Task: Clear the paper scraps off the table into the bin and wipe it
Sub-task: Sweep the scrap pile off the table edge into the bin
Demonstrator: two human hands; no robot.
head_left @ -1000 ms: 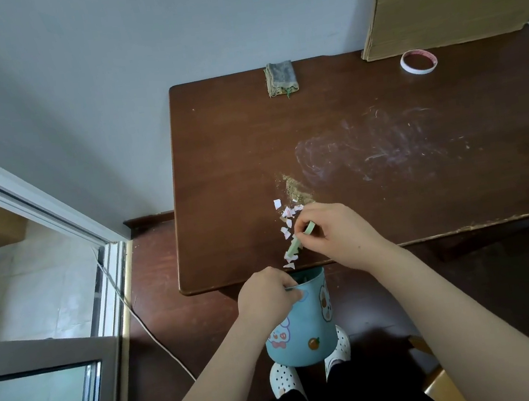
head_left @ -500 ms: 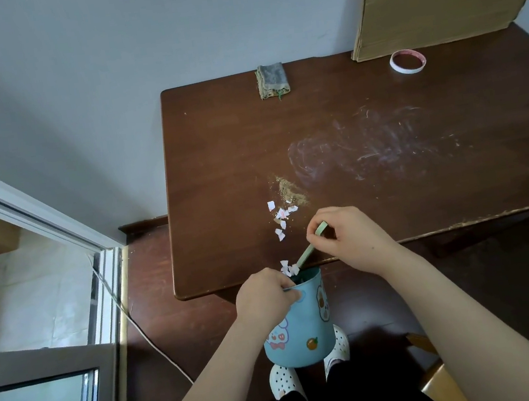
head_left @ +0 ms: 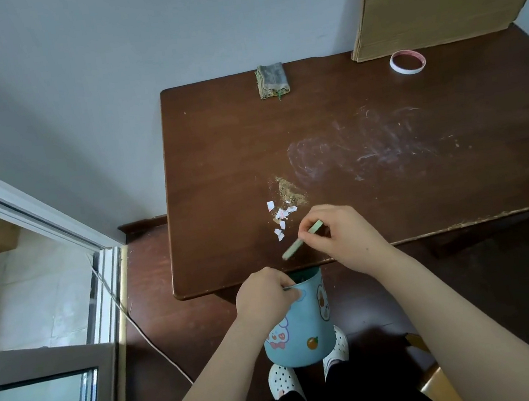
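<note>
Soft, even daylight from the lower left; pale wall [head_left: 104, 70] bright, dark table [head_left: 214, 139] dull with faint sheen; frame edges bow, green strip [head_left: 291, 250] slightly blurred.

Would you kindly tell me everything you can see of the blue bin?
The blue bin is a small light-blue cylinder, plastic by its look, decorated with cartoon animals and an orange fruit. It is slightly tilted, its open mouth just below the near edge of the table. The left hand grips its rim. Its contents are hidden.
</note>
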